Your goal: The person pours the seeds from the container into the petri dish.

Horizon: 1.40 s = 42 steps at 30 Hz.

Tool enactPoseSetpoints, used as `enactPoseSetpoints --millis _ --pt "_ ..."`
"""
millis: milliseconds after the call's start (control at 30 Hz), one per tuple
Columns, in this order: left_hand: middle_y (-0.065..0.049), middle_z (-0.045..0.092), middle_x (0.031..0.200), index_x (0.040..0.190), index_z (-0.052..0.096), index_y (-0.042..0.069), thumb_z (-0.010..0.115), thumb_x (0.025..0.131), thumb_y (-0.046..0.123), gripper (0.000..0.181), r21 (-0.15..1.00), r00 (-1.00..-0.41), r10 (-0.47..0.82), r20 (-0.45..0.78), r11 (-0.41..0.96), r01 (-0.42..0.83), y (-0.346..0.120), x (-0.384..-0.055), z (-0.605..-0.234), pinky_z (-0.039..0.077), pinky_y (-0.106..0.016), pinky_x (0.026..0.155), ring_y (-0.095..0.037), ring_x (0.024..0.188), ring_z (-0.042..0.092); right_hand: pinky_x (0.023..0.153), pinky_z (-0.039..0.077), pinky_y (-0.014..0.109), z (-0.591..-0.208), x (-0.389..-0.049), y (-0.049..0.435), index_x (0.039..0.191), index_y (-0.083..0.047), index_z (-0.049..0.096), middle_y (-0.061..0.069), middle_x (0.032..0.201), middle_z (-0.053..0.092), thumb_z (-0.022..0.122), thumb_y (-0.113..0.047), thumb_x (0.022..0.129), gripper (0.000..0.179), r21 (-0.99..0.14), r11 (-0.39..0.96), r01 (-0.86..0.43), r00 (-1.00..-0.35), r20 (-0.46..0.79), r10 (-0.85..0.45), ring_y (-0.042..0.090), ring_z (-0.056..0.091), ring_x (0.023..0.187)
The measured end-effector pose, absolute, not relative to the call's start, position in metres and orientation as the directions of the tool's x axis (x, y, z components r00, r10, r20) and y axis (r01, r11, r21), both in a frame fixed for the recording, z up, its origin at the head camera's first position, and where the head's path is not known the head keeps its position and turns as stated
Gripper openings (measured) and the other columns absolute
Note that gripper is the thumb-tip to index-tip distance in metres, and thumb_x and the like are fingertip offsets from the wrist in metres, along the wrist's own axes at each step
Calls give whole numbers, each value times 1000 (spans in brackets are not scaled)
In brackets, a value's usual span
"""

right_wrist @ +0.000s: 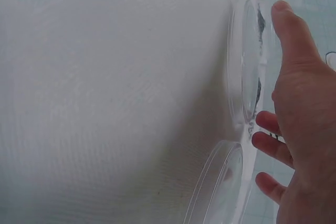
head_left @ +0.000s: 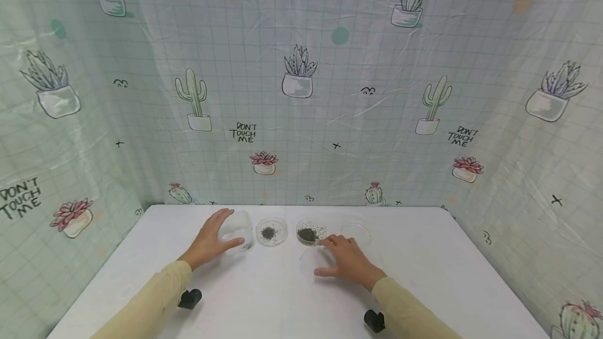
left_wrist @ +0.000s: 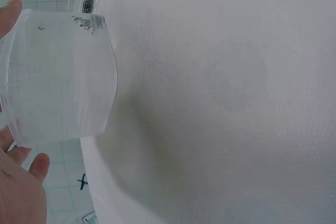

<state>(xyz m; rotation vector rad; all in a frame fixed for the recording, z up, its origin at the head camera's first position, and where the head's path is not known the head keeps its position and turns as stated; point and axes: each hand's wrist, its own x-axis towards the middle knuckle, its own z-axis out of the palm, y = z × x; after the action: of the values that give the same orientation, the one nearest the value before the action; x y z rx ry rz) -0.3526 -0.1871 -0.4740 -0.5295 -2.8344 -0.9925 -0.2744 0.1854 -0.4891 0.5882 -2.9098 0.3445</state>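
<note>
My left hand point(head_left: 211, 240) holds a clear plastic container point(left_wrist: 60, 82) between thumb and fingers at the left of the dishes. A few dark specks show through its wall in the left wrist view. My right hand point(head_left: 349, 261) hovers with spread fingers over a clear shallow dish point(head_left: 307, 264); its fingertips are beside a petri dish of dark granules point(head_left: 308, 235). Whether they touch that dish cannot be told. In the right wrist view, the right hand point(right_wrist: 304, 93) grips nothing, with a clear dish point(right_wrist: 241, 66) alongside it.
Between the hands stands another petri dish point(head_left: 271, 232) with a smaller heap of dark granules. A clear round dish point(head_left: 367, 226) lies behind the right hand. Everything rests on a white table point(head_left: 264, 302). A patterned curtain point(head_left: 301, 171) rises behind. Black wrist devices point(head_left: 190, 298) show beside both sleeves.
</note>
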Motion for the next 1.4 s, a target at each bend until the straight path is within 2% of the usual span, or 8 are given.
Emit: enactPoseSetpoints --millis 233,367,467,767,1000,1400 --pt "-18 29 155 148 35 12 70 84 49 82 584 -938 292 186 735 345 -188 -353 -471 27 -66 112 -43 142 26 92 44 46 -490 -271 185 131 -16 56 6 121 60 74 -65 69 81 -149 879 -452 -881 229 -414 24 56 112" --pt "-18 31 154 147 37 11 69 86 46 77 584 -936 298 186 733 349 -187 -354 -472 29 -64 112 -42 142 28 89 44 45 -493 -271 185 130 -15 56 5 121 60 74 -66 68 83 -125 875 -468 -870 239 -432 23 56 112" --pt "-19 31 153 146 37 11 69 87 42 75 583 -938 297 181 735 345 -187 -355 -473 28 -64 113 -42 141 28 90 44 44 -494 -272 186 131 -17 56 4 122 59 72 -67 68 82 -100 878 -467 -869 232 -436 22 56 113" --pt "-18 32 152 145 37 13 67 86 50 76 577 -942 292 163 747 331 -184 -354 -471 29 -63 112 -42 141 29 88 44 43 -497 -274 188 132 -19 55 1 119 59 71 -71 67 84 -18 884 -466 -869 198 -454 18 56 108" --pt "-18 33 152 145 38 13 68 89 38 69 571 -935 304 182 742 352 -184 -355 -473 30 -64 111 -42 140 30 87 44 41 -499 -276 189 131 -19 55 1 117 59 70 -70 69 82 -31 880 -474 -867 194 -460 18 55 106" --pt "-17 31 152 147 35 15 67 90 37 68 573 -940 299 165 746 339 -183 -355 -473 28 -65 112 -42 141 28 91 44 43 -498 -276 190 131 -18 56 1 119 59 72 -67 70 80 -64 878 -474 -867 206 -453 19 55 110"
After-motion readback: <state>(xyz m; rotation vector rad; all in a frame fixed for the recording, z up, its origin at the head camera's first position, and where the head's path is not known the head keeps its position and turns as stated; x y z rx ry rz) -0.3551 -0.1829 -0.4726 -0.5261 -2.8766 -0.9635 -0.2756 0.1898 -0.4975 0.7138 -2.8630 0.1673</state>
